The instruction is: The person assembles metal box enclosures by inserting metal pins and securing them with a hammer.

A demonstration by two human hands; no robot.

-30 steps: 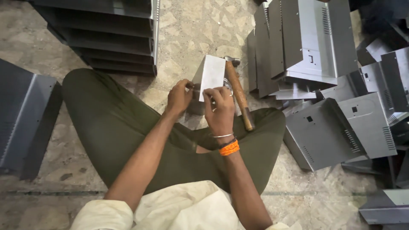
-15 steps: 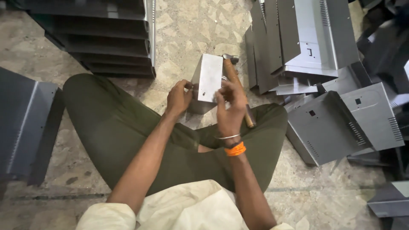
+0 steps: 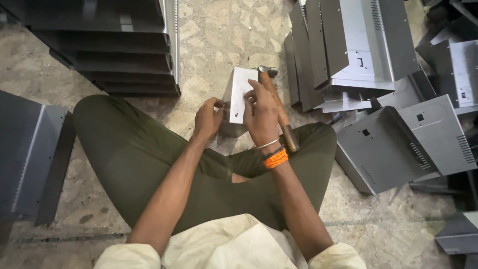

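On the speckled stone floor (image 3: 214, 45), between the knees of a person sitting cross-legged in olive-green trousers (image 3: 139, 164), stands a small folded sheet-metal bracket, pale grey (image 3: 240, 92). It sits just above the centre of the view, tilted a little toward one o'clock, its broad face catching the light.

Both hands are on it. The left hand (image 3: 208, 118) is curled narrowly at the bracket's seven-o'clock corner, fingertips pinching its left edge. The right hand (image 3: 263, 115) lies over the bracket's right side, fingers spread along the face and edge; it wears a ring, a thin metal bangle and an orange thread band at the wrist (image 3: 275, 158). Whether the right hand also grips anything beneath the palm cannot be told.

Just beside the right hand, toward three o'clock, a hammer with a brown wooden handle and dark steel head (image 3: 285, 124) lies slanted, its head near the bracket's top corner at twelve o'clock and its handle end resting on the right knee at five o'clock.

At ten to eleven o'clock a stack of dark grey metal trays (image 3: 114, 55) is piled up. At one to two o'clock leans a row of grey sheet-metal housings (image 3: 358, 45), and at three o'clock a slotted grey metal cover (image 3: 398, 144) lies flat. At nine o'clock rests another dark grey metal panel (image 3: 30, 154).
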